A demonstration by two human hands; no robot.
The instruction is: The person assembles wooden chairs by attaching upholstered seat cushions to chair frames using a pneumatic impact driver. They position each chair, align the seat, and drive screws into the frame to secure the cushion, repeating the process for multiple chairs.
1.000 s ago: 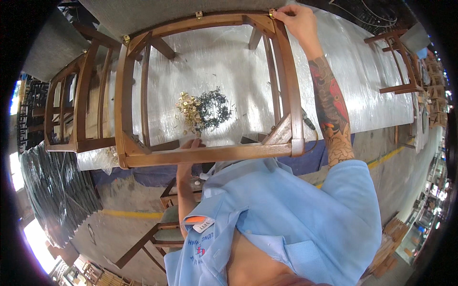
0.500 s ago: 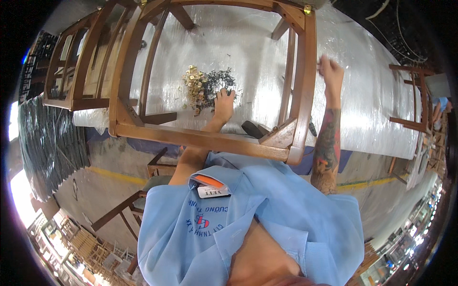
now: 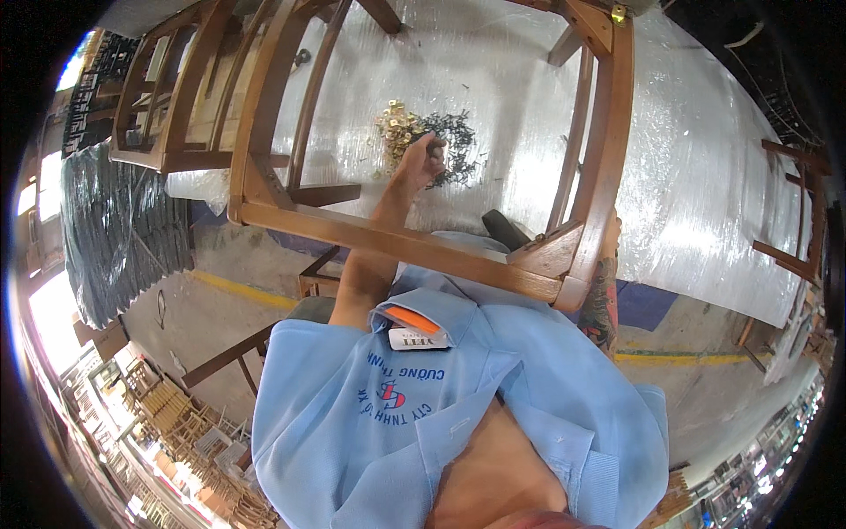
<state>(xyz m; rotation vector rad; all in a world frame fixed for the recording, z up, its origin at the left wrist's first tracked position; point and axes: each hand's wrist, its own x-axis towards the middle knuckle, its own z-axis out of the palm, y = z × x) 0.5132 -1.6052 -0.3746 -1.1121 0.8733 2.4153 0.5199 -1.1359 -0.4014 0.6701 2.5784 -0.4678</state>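
Observation:
An upturned brown wooden chair frame [image 3: 308,231] stands before me on a plastic-covered surface. Within it lie a heap of small brass-coloured brackets [image 3: 393,132] and, to its right, scattered black screws [image 3: 458,132]. My left hand [image 3: 424,159] reaches past the near rail and is over the near edge of these heaps, its fingers curled together. Whatever they hold is hidden. A brass bracket [image 3: 619,13] sits on the frame's far right corner. My right hand [image 3: 614,231] is low beside the frame's right rail, mostly covered by the wood; its fingers do not show.
A second wooden frame [image 3: 167,115] stands close on the left, and another chair [image 3: 797,212] is at the far right. A dark flat piece [image 3: 502,229] lies by the near right corner block. Clear plastic sheeting [image 3: 696,176] covers the work surface.
My left hand has gone from fingers spread over the black screws to curled fingers. My right hand has come down from beyond the right rail to low beside it. The view has shifted.

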